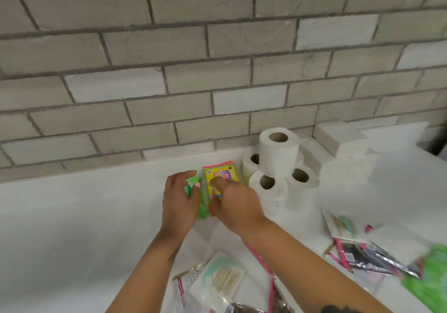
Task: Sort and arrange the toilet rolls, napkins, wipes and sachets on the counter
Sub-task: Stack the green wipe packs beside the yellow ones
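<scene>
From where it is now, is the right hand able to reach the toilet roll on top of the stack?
Probably yes. The right hand rests on the yellow packet, just left of the stacked toilet rolls. The top roll stands exposed, with nothing between it and the hand.

A single head-worn wide-angle view looks forward and down at the white counter [72,216] from close range, facing the grey brick wall [193,58] behind it. The stack of toilet rolls [278,167] sits right of centre, against that wall.
</scene>
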Available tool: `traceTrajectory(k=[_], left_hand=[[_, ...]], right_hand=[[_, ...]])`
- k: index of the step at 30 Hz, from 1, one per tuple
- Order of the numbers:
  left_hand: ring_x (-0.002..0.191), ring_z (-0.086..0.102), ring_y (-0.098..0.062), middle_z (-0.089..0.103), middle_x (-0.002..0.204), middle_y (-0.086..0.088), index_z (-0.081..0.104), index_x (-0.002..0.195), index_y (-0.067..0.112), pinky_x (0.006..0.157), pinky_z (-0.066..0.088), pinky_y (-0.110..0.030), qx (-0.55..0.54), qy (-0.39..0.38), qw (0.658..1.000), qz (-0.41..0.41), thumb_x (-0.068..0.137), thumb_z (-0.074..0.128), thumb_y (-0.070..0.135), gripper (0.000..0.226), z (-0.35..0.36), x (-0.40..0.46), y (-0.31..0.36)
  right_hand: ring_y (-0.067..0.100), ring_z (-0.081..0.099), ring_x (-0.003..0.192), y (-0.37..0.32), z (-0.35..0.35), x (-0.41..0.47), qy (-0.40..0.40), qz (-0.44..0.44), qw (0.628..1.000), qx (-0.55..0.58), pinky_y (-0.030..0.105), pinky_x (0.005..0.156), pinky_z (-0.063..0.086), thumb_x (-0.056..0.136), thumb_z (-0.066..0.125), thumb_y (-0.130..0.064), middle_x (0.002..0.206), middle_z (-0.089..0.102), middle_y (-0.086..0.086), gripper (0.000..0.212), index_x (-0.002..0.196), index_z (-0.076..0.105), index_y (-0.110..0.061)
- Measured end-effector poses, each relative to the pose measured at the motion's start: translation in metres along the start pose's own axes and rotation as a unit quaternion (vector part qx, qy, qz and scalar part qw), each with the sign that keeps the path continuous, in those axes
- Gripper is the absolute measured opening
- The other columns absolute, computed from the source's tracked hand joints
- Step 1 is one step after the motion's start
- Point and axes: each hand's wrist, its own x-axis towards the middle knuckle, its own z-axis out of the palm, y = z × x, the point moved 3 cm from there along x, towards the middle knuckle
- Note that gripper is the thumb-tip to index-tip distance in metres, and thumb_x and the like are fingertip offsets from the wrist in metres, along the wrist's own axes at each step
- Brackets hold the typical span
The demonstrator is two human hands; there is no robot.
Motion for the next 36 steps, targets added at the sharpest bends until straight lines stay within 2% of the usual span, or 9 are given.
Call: traceTrajectory(k=[2, 6, 8, 11, 14, 20, 25, 31, 36], left_hand=[[0.102, 0.057, -0.021, 0.046, 0.111, 0.004, 0.061, 0.116, 0.015, 0.087, 0.039, -0.023, -0.013, -0.009, 1.0, 0.017, 0.087, 0.056, 0.004, 0.031, 0.008, -0.009, 0.018], [0.101, 0.057, -0.026, 0.048, 0.108, 0.0, 0.062, 0.112, 0.012, 0.089, 0.045, -0.034, -0.048, -0.03, 0.998, 0.041, 0.083, 0.057, 0.008, 0.03, 0.032, -0.03, 0.054], [0.101, 0.057, -0.028, 0.049, 0.109, -0.002, 0.062, 0.111, 0.012, 0.088, 0.045, -0.034, -0.062, -0.048, 0.996, 0.047, 0.084, 0.059, 0.007, 0.028, 0.048, -0.041, 0.071], [0.096, 0.058, -0.021, 0.045, 0.106, 0.005, 0.061, 0.109, 0.02, 0.087, 0.05, -0.039, -0.098, -0.074, 0.991, 0.059, 0.083, 0.06, 0.007, 0.029, 0.072, -0.061, 0.098], [0.092, 0.055, -0.013, 0.048, 0.11, 0.003, 0.06, 0.112, 0.018, 0.082, 0.045, -0.029, -0.096, -0.102, 0.987, 0.082, 0.083, 0.061, 0.002, 0.033, 0.1, -0.084, 0.126], [0.096, 0.051, -0.006, 0.047, 0.115, 0.007, 0.056, 0.119, 0.022, 0.081, 0.038, -0.015, -0.092, -0.2, 0.97, 0.106, 0.085, 0.063, 0.012, 0.036, 0.159, -0.133, 0.182], [0.093, 0.051, -0.006, 0.052, 0.113, 0.002, 0.06, 0.116, 0.016, 0.079, 0.035, -0.007, -0.079, -0.298, 0.942, 0.131, 0.078, 0.069, 0.009, 0.039, 0.209, -0.175, 0.215], [0.095, 0.056, -0.012, 0.058, 0.101, 0.002, 0.063, 0.106, 0.014, 0.079, 0.045, -0.02, 0.011, -0.415, 0.9, 0.13, 0.075, 0.073, 0.011, 0.032, 0.258, -0.215, 0.234], [0.111, 0.053, -0.02, 0.053, 0.12, -0.005, 0.056, 0.119, 0.015, 0.09, 0.042, -0.027, 0.133, -0.462, 0.866, 0.138, 0.071, 0.08, 0.022, 0.054, 0.28, -0.236, 0.239]], right_hand=[[0.028, 0.059, 0.104, 0.013, -0.017, -0.012, 0.017, 0.022, 1.0, 0.007, 0.033, 0.076, 0.045, 0.092, 0.045, -0.025, 0.116, 0.063, 0.004, 0.032, 0.123, 0.053, -0.022], [0.025, 0.059, 0.102, 0.044, -0.047, -0.041, 0.047, 0.055, 0.997, 0.015, 0.032, 0.077, 0.047, 0.091, 0.046, -0.026, 0.114, 0.063, 0.002, 0.031, 0.122, 0.053, -0.023], [0.023, 0.06, 0.102, 0.062, -0.064, -0.058, 0.064, 0.076, 0.995, 0.026, 0.03, 0.08, 0.047, 0.09, 0.048, -0.026, 0.115, 0.063, 0.0, 0.031, 0.121, 0.055, -0.024], [0.022, 0.061, 0.101, 0.092, -0.088, -0.085, 0.094, 0.098, 0.991, 0.023, 0.03, 0.079, 0.045, 0.091, 0.05, -0.026, 0.113, 0.066, -0.001, 0.03, 0.12, 0.057, -0.025], [0.019, 0.061, 0.105, 0.126, -0.11, -0.112, 0.103, 0.131, 0.986, 0.012, 0.029, 0.084, 0.046, 0.091, 0.05, -0.027, 0.117, 0.065, -0.003, 0.031, 0.121, 0.057, -0.025], [0.018, 0.06, 0.106, 0.2, -0.148, -0.17, 0.094, 0.221, 0.971, -0.005, 0.027, 0.084, 0.044, 0.087, 0.057, -0.025, 0.12, 0.063, -0.002, 0.035, 0.122, 0.056, -0.024], [0.02, 0.056, 0.111, 0.272, -0.166, -0.214, 0.033, 0.331, 0.943, 0.013, 0.026, 0.086, 0.043, 0.078, 0.07, -0.024, 0.122, 0.06, 0.003, 0.046, 0.122, 0.056, -0.02], [0.025, 0.045, 0.118, 0.335, -0.164, -0.253, -0.084, 0.443, 0.892, -0.037, 0.031, 0.094, 0.044, 0.068, 0.078, -0.043, 0.122, 0.05, 0.007, 0.068, 0.123, 0.047, -0.018], [0.028, 0.037, 0.124, 0.358, -0.154, -0.256, -0.141, 0.496, 0.856, -0.036, 0.037, 0.098, 0.039, 0.058, 0.08, -0.057, 0.13, 0.042, 0.01, 0.095, 0.129, 0.036, -0.013]])
